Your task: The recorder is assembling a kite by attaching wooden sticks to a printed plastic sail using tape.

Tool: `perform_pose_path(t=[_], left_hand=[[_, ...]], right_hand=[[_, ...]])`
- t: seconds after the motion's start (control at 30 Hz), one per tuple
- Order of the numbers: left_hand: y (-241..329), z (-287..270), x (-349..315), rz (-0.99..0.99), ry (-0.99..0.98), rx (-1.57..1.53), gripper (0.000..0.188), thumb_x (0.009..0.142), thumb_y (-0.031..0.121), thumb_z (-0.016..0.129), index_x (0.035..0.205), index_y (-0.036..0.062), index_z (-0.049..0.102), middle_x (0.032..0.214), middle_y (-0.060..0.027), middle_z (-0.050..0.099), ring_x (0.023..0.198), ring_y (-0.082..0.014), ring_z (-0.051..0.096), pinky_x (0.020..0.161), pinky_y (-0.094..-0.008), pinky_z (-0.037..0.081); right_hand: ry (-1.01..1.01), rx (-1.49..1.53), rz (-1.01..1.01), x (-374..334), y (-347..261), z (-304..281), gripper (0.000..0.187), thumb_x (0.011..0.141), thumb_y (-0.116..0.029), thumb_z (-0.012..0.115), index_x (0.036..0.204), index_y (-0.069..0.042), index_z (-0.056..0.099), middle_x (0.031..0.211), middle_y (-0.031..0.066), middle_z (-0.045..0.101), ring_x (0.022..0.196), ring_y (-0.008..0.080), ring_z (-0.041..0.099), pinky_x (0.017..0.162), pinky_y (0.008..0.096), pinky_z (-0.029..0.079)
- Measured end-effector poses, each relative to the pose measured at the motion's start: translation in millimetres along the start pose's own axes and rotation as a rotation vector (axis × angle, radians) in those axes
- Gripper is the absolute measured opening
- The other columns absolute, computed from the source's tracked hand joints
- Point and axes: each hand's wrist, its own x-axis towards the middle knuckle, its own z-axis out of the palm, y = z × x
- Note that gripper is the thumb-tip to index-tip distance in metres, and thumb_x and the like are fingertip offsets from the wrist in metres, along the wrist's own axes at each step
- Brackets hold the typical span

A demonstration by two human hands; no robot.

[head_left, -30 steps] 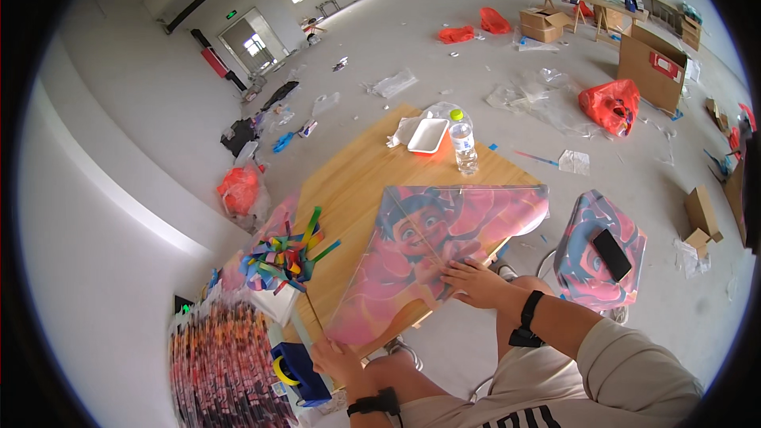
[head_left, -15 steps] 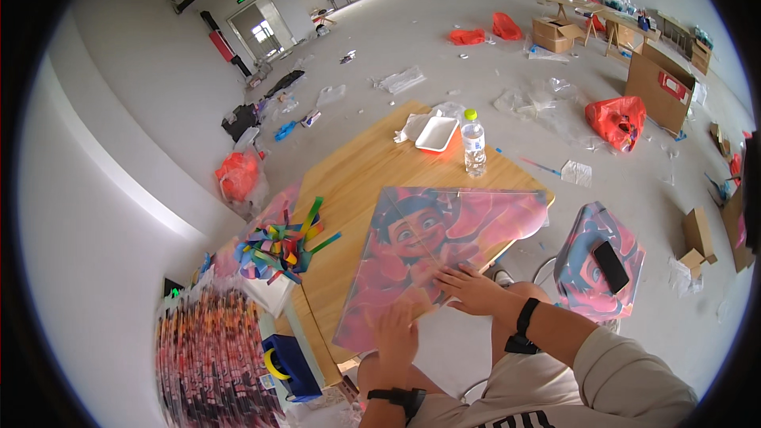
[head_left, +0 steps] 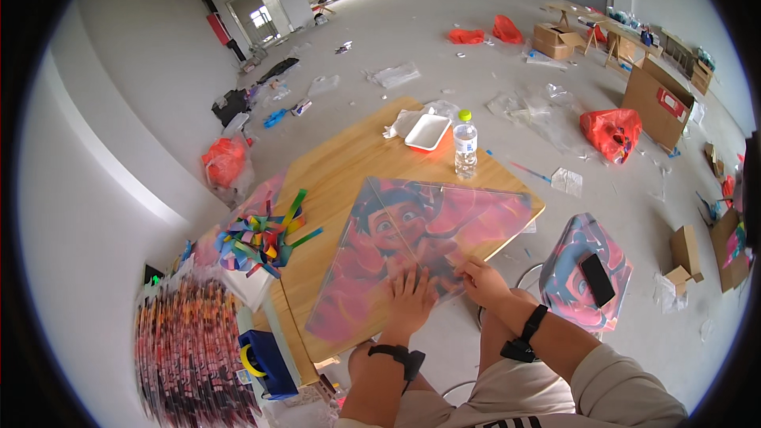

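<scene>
At lower centre, the left hand (head_left: 411,301) lies fingers-spread on the pink sheet (head_left: 353,285); the right hand (head_left: 483,283) curls at its edge, grip unclear.

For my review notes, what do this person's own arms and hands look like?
The left hand and right hand are gloveless. Each wrist wears a black strap with a dark boxy unit; a thin dark cable seems to hang from the left one. A loose beige fabric sleeve covers the right upper arm.
</scene>
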Motion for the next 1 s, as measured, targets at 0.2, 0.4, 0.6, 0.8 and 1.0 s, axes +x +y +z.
perform_pose_path(t=[0.2,0.4,0.6,0.8,1.0], left_hand=[[-19,-6,26,-0.044,-0.057,0.014,0.071,0.104,0.053,0.048,0.164,0.0193,0.035,0.171,-0.0133,0.029,0.157,-0.0418,0.022,0.125,-0.0658,0.013],[-35,-14,43,-0.044,-0.101,-0.006,0.073,0.103,0.056,0.047,0.165,0.0192,0.033,0.172,-0.0132,0.026,0.159,-0.0405,0.018,0.126,-0.0644,0.01],[-36,-16,34,-0.044,-0.135,-0.018,0.074,0.103,0.057,0.047,0.165,0.0185,0.032,0.173,-0.0148,0.022,0.16,-0.0407,0.015,0.126,-0.0645,0.009],[-37,-29,21,-0.061,-0.172,-0.006,0.077,0.103,0.059,0.046,0.166,0.018,0.03,0.173,-0.0162,0.022,0.159,-0.0447,0.016,0.125,-0.0653,0.01],[-12,-43,5,-0.052,-0.05,0.044,0.078,0.102,0.052,0.056,0.166,0.0181,0.029,0.171,-0.021,0.025,0.156,-0.0479,0.023,0.122,-0.0701,0.016]], right_hand=[[-0.121,-0.02,0.003,-5,16,-7,0.014,0.092,-0.01,0.061,0.102,-0.012,0.071,0.104,0.0092,0.069,0.092,0.0336,0.069,0.079,0.0433,0.056],[-0.119,-0.019,0.029,-5,26,-14,0.013,0.091,-0.011,0.061,0.099,-0.012,0.07,0.107,0.0082,0.069,0.093,0.0324,0.069,0.079,0.0437,0.056],[-0.103,0.053,0.064,-4,32,-21,0.014,0.092,-0.009,0.059,0.099,-0.012,0.071,0.108,0.0081,0.069,0.095,0.0328,0.07,0.08,0.044,0.056],[-0.082,0.1,0.001,-3,29,-20,0.017,0.091,-0.004,0.059,0.1,-0.01,0.072,0.107,0.0099,0.069,0.094,0.0339,0.069,0.081,0.0434,0.056],[-0.021,0.137,-0.037,3,2,-32,0.019,0.093,-0.003,0.059,0.106,-0.008,0.073,0.106,0.0123,0.07,0.092,0.0324,0.071,0.079,0.041,0.056]])
